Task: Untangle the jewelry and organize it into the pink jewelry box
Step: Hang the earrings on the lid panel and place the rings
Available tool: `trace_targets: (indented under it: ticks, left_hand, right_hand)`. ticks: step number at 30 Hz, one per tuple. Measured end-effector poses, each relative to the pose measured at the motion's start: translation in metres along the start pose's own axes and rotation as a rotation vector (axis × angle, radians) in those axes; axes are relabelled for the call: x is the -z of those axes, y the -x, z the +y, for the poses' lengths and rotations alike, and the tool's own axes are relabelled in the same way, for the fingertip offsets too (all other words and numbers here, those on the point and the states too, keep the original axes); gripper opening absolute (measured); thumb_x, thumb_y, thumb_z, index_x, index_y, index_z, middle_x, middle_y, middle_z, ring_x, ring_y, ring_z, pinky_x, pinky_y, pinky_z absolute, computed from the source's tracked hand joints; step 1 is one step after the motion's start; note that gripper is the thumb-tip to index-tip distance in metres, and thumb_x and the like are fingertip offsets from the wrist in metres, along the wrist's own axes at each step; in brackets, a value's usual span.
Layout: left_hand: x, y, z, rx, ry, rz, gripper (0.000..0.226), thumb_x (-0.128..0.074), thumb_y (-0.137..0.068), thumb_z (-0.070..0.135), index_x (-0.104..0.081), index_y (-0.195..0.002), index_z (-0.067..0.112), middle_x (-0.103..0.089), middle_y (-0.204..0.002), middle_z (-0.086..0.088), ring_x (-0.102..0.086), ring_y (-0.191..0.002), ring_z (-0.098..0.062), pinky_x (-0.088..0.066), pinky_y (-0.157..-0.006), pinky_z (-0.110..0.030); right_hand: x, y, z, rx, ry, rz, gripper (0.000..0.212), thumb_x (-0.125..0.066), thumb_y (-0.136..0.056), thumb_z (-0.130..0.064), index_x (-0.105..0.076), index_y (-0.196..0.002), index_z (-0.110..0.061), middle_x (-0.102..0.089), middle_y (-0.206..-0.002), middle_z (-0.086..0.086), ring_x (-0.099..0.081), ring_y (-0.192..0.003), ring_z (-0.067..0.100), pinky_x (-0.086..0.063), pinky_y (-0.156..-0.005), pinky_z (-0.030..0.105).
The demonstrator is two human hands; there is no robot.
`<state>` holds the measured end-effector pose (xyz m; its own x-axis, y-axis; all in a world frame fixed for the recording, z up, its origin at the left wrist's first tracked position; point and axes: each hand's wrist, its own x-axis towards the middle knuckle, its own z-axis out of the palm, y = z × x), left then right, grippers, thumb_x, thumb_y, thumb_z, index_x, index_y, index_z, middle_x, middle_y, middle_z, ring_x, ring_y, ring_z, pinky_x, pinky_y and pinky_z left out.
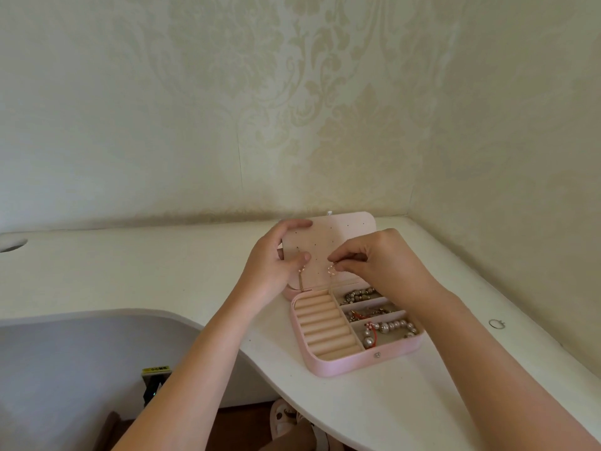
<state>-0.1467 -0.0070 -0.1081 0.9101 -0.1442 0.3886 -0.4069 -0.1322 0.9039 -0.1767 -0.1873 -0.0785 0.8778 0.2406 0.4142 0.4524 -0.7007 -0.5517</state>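
Pink jewelry box (341, 362), open on tabletop (162, 271); pearl strands (395, 326) in its right compartments. Left hand (273, 262) grips its raised lid (344, 236); right hand (383, 255) pinches an earring (331, 271) against that lid.

jewelry box (341, 364) on desk (195, 271) | ring (496, 324) right of it | beads (390, 327) in box — right side

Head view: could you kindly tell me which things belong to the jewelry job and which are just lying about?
Job: pink jewelry box, its lid held by the left hand, gold earring pinched by the right hand, pearl bracelet, loose ring on the desk.
Lying about: slipper under the desk, yellow-labelled device.
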Motion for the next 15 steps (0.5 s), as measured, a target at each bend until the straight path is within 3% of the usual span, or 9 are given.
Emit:
trace_targets:
  ticks: [3, 5, 7, 9, 13, 15]
  left_hand:
    - [0.000, 0.000, 0.000, 0.022, 0.035, 0.033, 0.072, -0.065, -0.079, -0.008, -0.043, -0.120, 0.047, -0.067, -0.099, -0.003, -0.067, -0.077, -0.013, -0.053, -0.065, -0.023]
    - [0.000, -0.002, -0.002, 0.070, 0.047, 0.036, 0.072, -0.065, -0.079, -0.006, -0.042, -0.126, 0.043, -0.068, -0.092, -0.005, -0.067, -0.071, -0.015, -0.052, -0.066, -0.023]
    - [0.000, -0.004, -0.002, 0.114, 0.031, 0.010, 0.048, -0.066, -0.079, -0.005, -0.057, -0.118, 0.022, -0.069, -0.088, -0.006, -0.064, -0.071, -0.014, -0.051, -0.070, -0.027]
    - [-0.001, -0.004, -0.003, 0.181, 0.011, -0.023, 0.019, -0.068, -0.079, 0.000, -0.067, -0.095, 0.011, -0.070, -0.085, -0.007, -0.064, -0.074, -0.016, -0.050, -0.073, -0.033]
    - [-0.002, -0.002, -0.006, 0.261, 0.083, -0.063, 0.010, -0.070, -0.080, 0.006, -0.071, -0.085, 0.015, -0.074, -0.086, -0.004, -0.070, -0.080, -0.016, -0.054, -0.073, -0.028]
    - [-0.002, -0.002, -0.008, 0.265, 0.082, -0.054, 0.007, -0.070, -0.080, 0.007, -0.071, -0.084, 0.013, -0.074, -0.085, -0.005, -0.070, -0.079, -0.017, -0.054, -0.072, -0.029]
  right_hand:
    - [-0.004, -0.002, 0.003, 0.068, 0.101, -0.004, 0.016, -0.067, -0.082, -0.002, -0.076, -0.092, -0.010, -0.075, -0.087, 0.003, -0.066, -0.079, 0.007, -0.043, -0.073, 0.005]
    - [-0.006, -0.005, 0.006, 0.093, 0.156, -0.002, 0.016, -0.065, -0.084, -0.003, -0.076, -0.092, -0.012, -0.075, -0.087, 0.001, -0.067, -0.081, 0.010, -0.043, -0.072, 0.007]
    - [-0.007, -0.008, 0.009, 0.122, 0.191, 0.002, 0.015, -0.064, -0.085, -0.005, -0.075, -0.092, -0.011, -0.074, -0.087, 0.000, -0.065, -0.080, 0.010, -0.040, -0.070, 0.006]
    - [-0.009, -0.010, 0.011, 0.165, 0.221, 0.000, 0.012, -0.064, -0.085, -0.007, -0.074, -0.091, -0.010, -0.073, -0.087, 0.001, -0.064, -0.078, 0.011, -0.040, -0.068, 0.008]
    - [-0.012, -0.015, 0.015, 0.281, 0.300, 0.013, 0.012, -0.065, -0.081, -0.009, -0.072, -0.090, -0.007, -0.072, -0.084, 0.002, -0.064, -0.075, 0.014, -0.043, -0.070, 0.022]
    - [-0.014, -0.016, 0.017, 0.340, 0.377, 0.027, 0.012, -0.062, -0.077, -0.015, -0.073, -0.081, -0.010, -0.070, -0.076, 0.001, -0.065, -0.067, 0.018, -0.047, -0.058, 0.027]
